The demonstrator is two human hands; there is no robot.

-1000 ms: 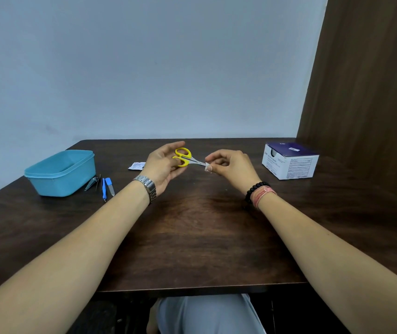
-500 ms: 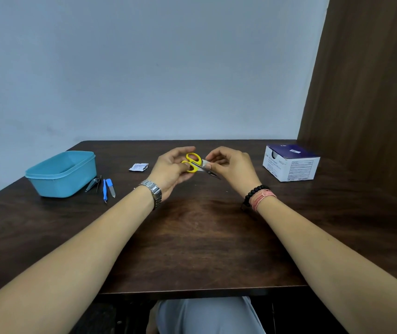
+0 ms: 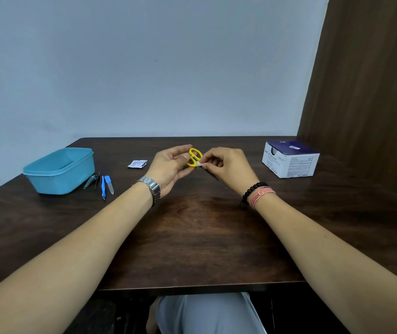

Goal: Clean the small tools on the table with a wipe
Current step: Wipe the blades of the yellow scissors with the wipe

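Observation:
My left hand (image 3: pixel 168 168) holds small scissors with yellow handles (image 3: pixel 194 157) above the middle of the dark wooden table (image 3: pixel 192 237). My right hand (image 3: pixel 229 166) pinches a small white wipe (image 3: pixel 200 165) against the scissors just below the handles. The blades point down to the right and are mostly hidden under my right hand. On the table to the left lie nail clippers (image 3: pixel 91 181), a blue-handled tool (image 3: pixel 102 186) and a blue-tipped nail file (image 3: pixel 109 184).
A light blue plastic tub (image 3: pixel 60 171) stands at the table's left. A torn white wipe sachet (image 3: pixel 137 163) lies behind my left hand. A white and purple box (image 3: pixel 290 159) sits at the right, beside a brown wall panel.
The scissors have turned so the handles point up and the blades down to the right. My right hand with the wipe has slid from the blade tip up to the handles.

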